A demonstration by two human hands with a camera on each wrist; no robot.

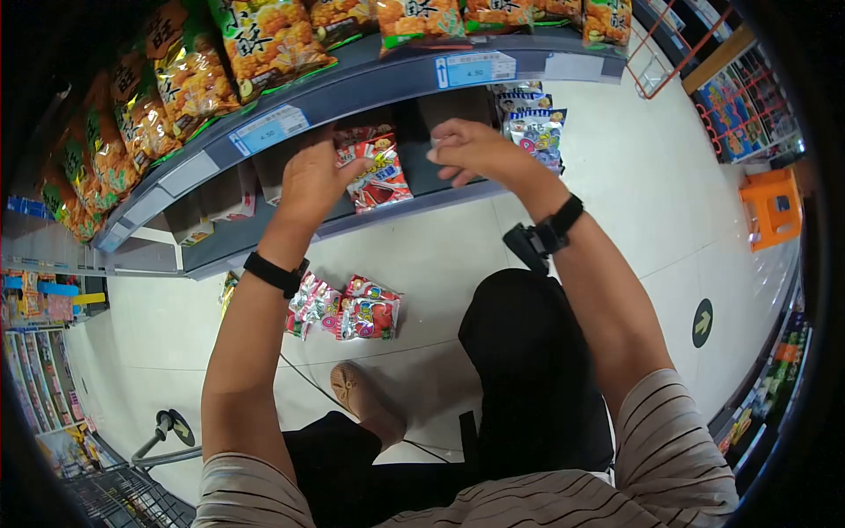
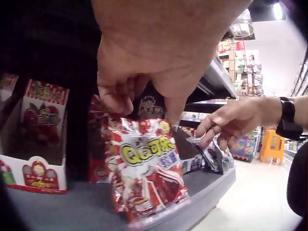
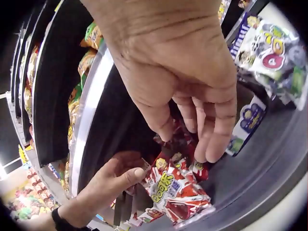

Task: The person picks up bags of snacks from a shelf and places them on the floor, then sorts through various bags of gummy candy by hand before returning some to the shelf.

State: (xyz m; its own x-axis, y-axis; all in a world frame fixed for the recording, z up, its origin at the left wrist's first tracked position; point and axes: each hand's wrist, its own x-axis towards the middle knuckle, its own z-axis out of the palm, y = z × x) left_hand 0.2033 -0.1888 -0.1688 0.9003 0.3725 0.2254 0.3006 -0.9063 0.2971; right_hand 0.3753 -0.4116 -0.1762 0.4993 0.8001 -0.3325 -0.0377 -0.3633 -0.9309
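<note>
A red-and-white candy bag stands upright at the front of the lower shelf. My left hand grips it near its top edge, thumb and fingers at opposite sides of the bag. Behind it, more red packaging shows, partly covered by my hands. Just to the right, my right hand hovers over the shelf with loosely bent fingers and nothing between them. In the right wrist view, that hand overlaps the red packets from above.
Above hangs a shelf edge with price labels and yellow snack bags. Silver-and-purple candy bags stand right, open display boxes left. Pink candy bags lie on the floor near my foot. An orange stool stands far right.
</note>
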